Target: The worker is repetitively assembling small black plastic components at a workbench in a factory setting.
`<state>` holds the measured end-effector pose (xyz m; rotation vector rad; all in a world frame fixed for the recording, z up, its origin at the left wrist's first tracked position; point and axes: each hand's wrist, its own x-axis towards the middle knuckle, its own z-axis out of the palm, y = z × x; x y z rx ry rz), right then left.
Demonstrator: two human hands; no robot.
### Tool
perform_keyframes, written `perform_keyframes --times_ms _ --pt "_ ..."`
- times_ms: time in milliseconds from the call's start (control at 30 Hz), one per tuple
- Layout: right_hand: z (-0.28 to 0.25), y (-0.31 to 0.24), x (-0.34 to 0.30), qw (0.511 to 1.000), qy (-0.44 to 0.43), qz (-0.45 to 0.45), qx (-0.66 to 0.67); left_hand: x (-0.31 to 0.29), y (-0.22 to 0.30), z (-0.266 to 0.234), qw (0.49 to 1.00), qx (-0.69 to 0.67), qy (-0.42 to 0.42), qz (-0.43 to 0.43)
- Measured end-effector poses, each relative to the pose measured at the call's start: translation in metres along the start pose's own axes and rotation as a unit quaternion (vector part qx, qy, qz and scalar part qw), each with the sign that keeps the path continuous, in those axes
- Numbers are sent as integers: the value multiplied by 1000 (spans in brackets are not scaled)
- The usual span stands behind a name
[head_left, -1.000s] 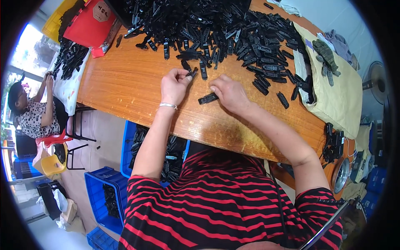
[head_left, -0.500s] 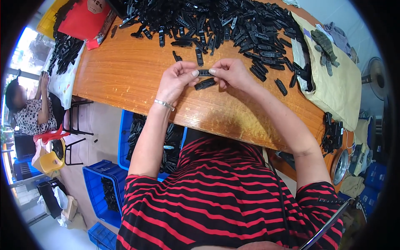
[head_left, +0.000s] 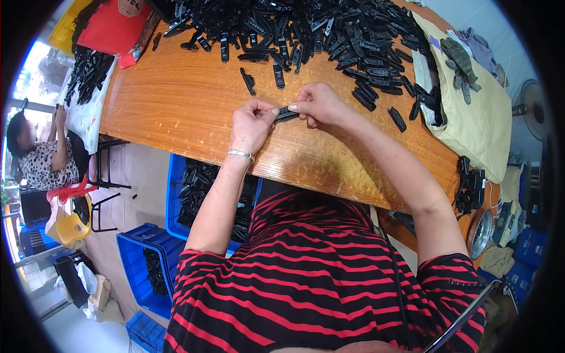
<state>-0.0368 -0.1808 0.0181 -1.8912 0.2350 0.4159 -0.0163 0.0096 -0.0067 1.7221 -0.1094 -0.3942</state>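
Note:
Over the wooden table, a small long black plastic part [head_left: 286, 114] spans the gap between my two hands. My left hand [head_left: 253, 126], with a silvery bracelet at the wrist, pinches its left end between thumb and fingers. At the other end, the thumb and fingers of my right hand [head_left: 321, 106] close on it; the fingertips hide part of its surface. Just beyond my hands lie two loose black parts, a thin one [head_left: 248, 81] and a wider one [head_left: 278, 76].
A large heap of similar black parts [head_left: 294, 29] covers the far side of the table [head_left: 176, 112]. To the right sits a cream sack [head_left: 477, 123] with gloves on it. Blue crates [head_left: 132, 265] of parts stand on the floor at left. Another person [head_left: 41, 153] sits at far left.
My hands have lowered slightly toward me, and the held part has tilted. The second part that lay just below it no longer shows separately.

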Motion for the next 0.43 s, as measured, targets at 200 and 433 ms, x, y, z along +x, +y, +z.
perform_keyframes --times_ms 200,433 --pt "-2 -11 2 997 -34 51 -45 5 -5 -2 999 48 1 -10" --pt "-5 -8 8 988 -83 105 -78 10 -12 -10 992 122 -38 -4"
